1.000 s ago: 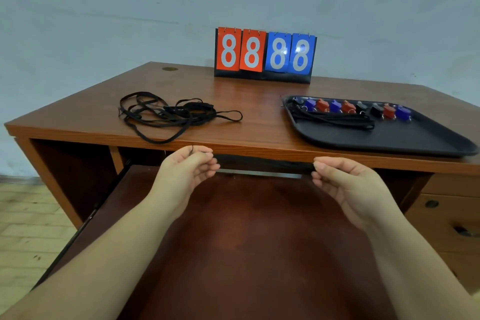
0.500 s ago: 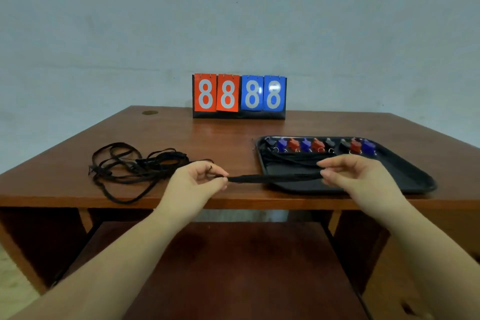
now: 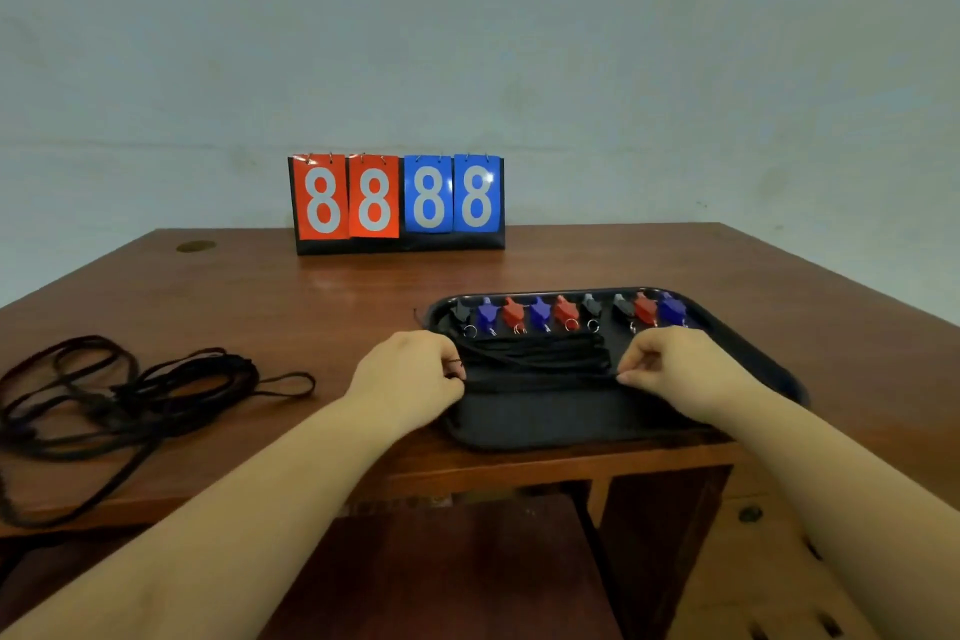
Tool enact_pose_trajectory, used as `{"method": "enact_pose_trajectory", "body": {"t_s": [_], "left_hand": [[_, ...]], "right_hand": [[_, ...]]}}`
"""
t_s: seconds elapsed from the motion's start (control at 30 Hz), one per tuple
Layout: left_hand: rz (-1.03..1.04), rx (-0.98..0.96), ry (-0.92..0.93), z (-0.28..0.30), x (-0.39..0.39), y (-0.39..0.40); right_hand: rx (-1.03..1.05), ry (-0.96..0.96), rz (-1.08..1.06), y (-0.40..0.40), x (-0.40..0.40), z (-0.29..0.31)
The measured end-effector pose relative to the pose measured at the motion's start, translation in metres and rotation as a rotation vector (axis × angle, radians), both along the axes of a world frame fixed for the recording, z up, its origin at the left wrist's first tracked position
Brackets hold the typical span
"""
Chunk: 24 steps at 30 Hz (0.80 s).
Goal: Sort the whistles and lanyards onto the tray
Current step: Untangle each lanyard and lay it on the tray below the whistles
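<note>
Fingers pinching lanyard, over tray

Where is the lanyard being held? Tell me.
In the head view, the lanyard lies stretched across the tray, right of centre, just nearer than the whistles, its ends pinched by the left hand and right hand.

The tray is black. The whistles on it are black, blue and red. The lanyards are black. The scoreboard shows 2 red and 2 blue cards with white 8s. The desk is reddish-brown.
</note>
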State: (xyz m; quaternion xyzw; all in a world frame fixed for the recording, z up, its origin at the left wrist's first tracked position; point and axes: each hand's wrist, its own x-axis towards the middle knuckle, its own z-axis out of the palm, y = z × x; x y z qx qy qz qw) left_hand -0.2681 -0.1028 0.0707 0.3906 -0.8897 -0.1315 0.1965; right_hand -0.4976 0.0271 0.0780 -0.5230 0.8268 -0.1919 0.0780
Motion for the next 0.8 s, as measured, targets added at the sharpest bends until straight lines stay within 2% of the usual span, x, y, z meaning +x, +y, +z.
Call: {"method": "enact_pose_trajectory", "body": {"t_s": [0.2,0.33,0.5,0.6,0.8], "left_hand": [[0.095,-0.033,-0.02,-0.004,-0.013,-0.018],[0.096,0.0,0.031,-0.009,-0.001,-0.018],[0.089,0.068,0.205,-0.008,0.035,-0.016],[0.074,0.043,0.235,-0.004,0.063,-0.018],[0.107,0.052,0.118,0.014,0.125,-0.029]], "right_hand": [[-0.06,-0.067,-0.05,-0.023,-0.012,-0.006],[-0.085,-0.142,-0.073,-0.015,-0.011,-0.007],[-0.07,-0.032,-0.076,-0.001,0.011,0.004],[-0.078,0.033,-0.012,-0.001,0.038,0.015],[-0.121,0.03,0.186,-0.031,0.116,0.029]]}}
